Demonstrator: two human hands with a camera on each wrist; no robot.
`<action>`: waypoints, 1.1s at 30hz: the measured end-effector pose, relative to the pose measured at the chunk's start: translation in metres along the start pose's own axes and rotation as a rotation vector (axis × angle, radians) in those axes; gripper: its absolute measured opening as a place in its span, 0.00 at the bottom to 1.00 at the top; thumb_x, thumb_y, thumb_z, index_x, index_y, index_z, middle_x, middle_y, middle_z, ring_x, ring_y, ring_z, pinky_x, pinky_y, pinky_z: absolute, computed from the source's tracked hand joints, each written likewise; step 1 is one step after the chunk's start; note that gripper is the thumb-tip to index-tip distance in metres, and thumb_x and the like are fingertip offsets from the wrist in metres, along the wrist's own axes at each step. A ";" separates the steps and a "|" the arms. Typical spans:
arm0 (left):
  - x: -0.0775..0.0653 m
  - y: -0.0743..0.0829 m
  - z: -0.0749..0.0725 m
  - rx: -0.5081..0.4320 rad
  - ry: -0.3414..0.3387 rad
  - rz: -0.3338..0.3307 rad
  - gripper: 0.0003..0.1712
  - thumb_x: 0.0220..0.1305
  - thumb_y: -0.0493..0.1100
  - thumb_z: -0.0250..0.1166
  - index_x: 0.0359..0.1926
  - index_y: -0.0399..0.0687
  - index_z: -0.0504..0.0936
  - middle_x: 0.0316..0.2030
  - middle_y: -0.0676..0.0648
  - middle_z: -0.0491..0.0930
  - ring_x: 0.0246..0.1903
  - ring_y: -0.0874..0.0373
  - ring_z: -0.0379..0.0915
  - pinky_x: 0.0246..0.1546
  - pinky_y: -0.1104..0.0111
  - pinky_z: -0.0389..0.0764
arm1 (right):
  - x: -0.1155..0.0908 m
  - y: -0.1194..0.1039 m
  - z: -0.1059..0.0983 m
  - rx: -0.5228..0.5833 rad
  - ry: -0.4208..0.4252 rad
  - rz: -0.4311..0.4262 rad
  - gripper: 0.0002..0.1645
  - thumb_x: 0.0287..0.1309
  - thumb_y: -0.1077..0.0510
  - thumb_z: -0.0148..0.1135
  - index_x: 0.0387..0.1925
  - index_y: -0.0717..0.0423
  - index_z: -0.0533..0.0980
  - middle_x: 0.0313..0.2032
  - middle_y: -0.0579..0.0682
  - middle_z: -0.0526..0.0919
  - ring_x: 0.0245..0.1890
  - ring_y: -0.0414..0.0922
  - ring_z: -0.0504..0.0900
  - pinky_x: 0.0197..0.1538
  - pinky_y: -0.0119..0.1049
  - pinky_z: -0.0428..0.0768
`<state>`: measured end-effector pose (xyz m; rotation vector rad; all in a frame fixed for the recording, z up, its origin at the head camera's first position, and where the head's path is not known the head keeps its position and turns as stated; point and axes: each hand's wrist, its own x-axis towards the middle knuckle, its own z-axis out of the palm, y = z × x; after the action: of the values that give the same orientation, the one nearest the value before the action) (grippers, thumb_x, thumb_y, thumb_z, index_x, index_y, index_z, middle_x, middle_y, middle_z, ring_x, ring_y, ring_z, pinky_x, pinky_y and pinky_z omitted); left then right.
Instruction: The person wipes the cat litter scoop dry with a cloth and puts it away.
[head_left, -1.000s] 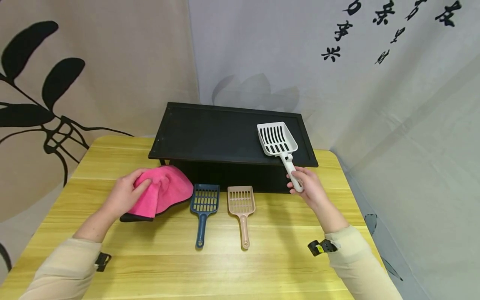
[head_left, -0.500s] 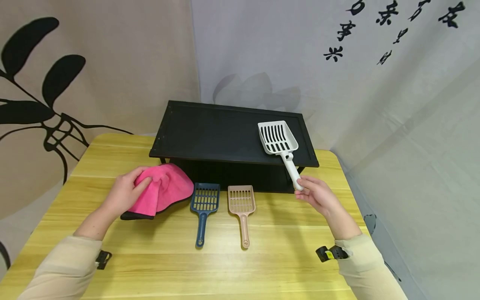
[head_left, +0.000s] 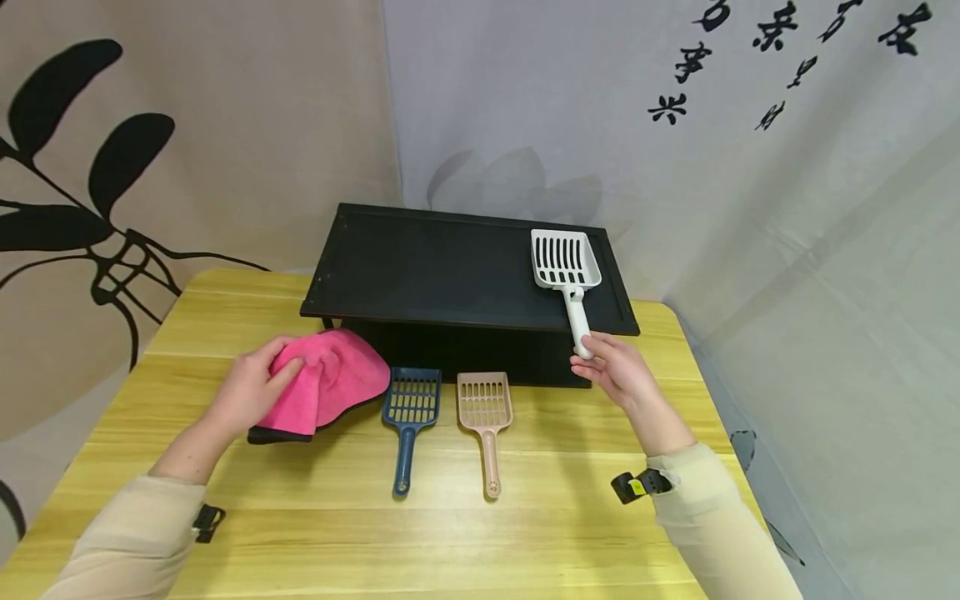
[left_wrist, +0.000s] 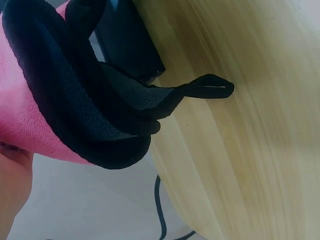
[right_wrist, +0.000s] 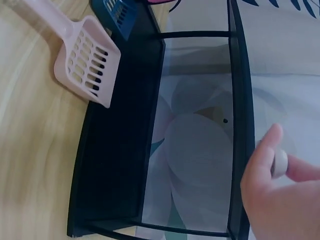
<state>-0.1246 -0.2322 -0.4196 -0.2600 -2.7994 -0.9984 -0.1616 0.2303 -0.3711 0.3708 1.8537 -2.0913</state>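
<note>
While cream fabric sleeves (head_left: 120, 542) are reaching in from both lower corners of the head view, 1 small black device is sitting at each cuff, the right device (head_left: 641, 485) showing a yellow patch. Beneath, a pale yellow wood-grain table (head_left: 337, 542) is spreading out.

Mid-table, 2 slotted scoops are lying side by side, apart, handles pointing nearward: a dark blue plastic scoop (head_left: 408, 427) and, to its right, a beige-pink plastic scoop (head_left: 487, 427). Both tips are overlapping the shelf's lower front edge in view.

Left hand (head_left: 251, 387) is pinching a bright pink, dark-lined soft cloth (head_left: 330, 375) at its bunched left side, just left of the blue scoop. A black loop (left_wrist: 210, 86) is trailing from the cloth over the wood.

Right hand (head_left: 618, 371) is pinching the handle end of a white slotted plastic scoop (head_left: 573, 293). Its head is lying over the right part of a black 2-level rectangular shelf (head_left: 442, 267); cannot tell whether they are touching.

Behind, a pale fabric backdrop (head_left: 285, 167) is hanging, carrying black leaf prints (head_left: 131, 158) at left and black written characters (head_left: 692, 62) at right.
</note>
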 end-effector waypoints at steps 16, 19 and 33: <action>0.000 0.003 -0.002 -0.001 0.000 -0.016 0.15 0.67 0.39 0.56 0.51 0.35 0.73 0.38 0.34 0.80 0.30 0.50 0.72 0.28 0.73 0.71 | -0.003 0.004 -0.009 0.010 -0.090 0.015 0.07 0.69 0.60 0.43 0.37 0.59 0.67 0.19 0.42 0.80 0.20 0.35 0.78 0.29 0.25 0.77; 0.000 0.004 -0.001 -0.006 0.000 -0.020 0.15 0.67 0.39 0.56 0.52 0.35 0.73 0.38 0.34 0.80 0.30 0.50 0.72 0.28 0.74 0.71 | -0.001 0.003 -0.007 0.046 -0.071 0.010 0.07 0.69 0.60 0.43 0.38 0.60 0.65 0.20 0.43 0.80 0.21 0.35 0.79 0.31 0.24 0.78; 0.000 0.004 0.003 -0.014 0.011 -0.019 0.15 0.67 0.40 0.55 0.51 0.36 0.73 0.37 0.35 0.80 0.30 0.51 0.72 0.28 0.73 0.71 | 0.010 -0.004 -0.002 0.073 0.067 0.028 0.09 0.68 0.58 0.45 0.43 0.60 0.64 0.20 0.43 0.80 0.22 0.36 0.81 0.32 0.25 0.79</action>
<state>-0.1243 -0.2268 -0.4191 -0.2294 -2.7911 -1.0215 -0.1728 0.2321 -0.3718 0.4872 1.8017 -2.1565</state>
